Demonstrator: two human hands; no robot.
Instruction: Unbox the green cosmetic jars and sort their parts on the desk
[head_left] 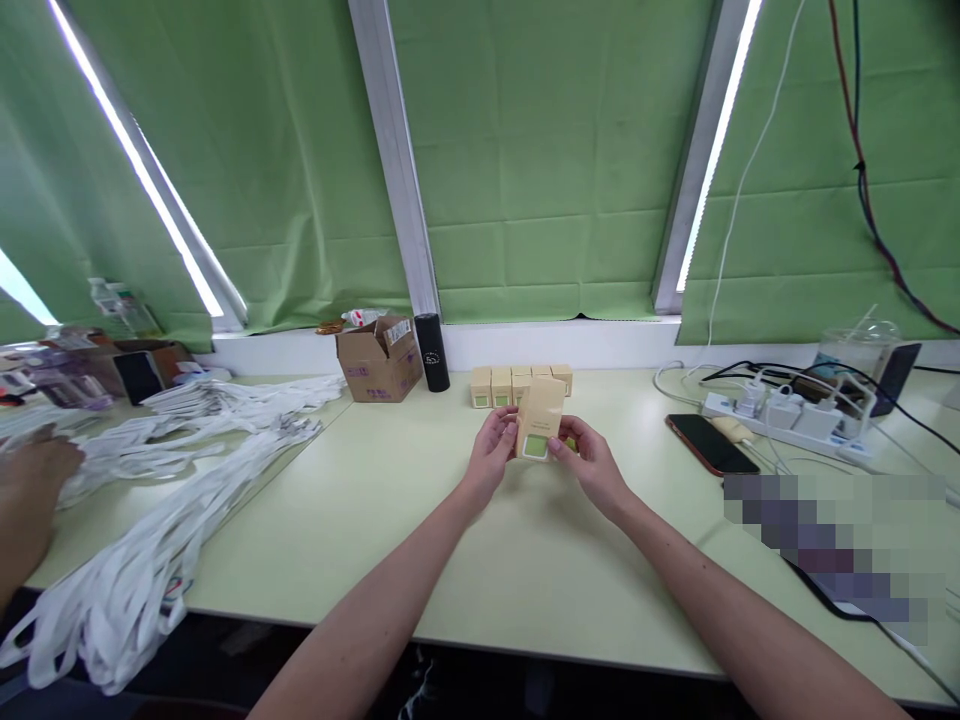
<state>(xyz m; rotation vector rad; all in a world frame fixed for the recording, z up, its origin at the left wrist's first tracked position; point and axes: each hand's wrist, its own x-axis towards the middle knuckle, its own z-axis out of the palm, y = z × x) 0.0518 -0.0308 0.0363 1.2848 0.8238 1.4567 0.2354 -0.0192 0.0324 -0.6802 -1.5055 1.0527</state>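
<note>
A small tan cardboard box (541, 412) with a green window near its lower end is held up over the middle of the table. My left hand (493, 450) grips its left side between thumb and fingers. On the right side, my right hand (589, 455) is closed on the same box, thumb on the front by the window. A bit of green shows beside my right fingers; I cannot tell what it belongs to. Just behind stands a row of several similar tan boxes (481, 386), partly covered by the held one.
An opened brown carton (379, 362) and a black cylinder (432, 353) stand at the back. White straps (172, 530) spread over the left side, where another person's hand (34, 490) reaches in. Rightward lie a phone (711, 445), a power strip (787, 425) and cables.
</note>
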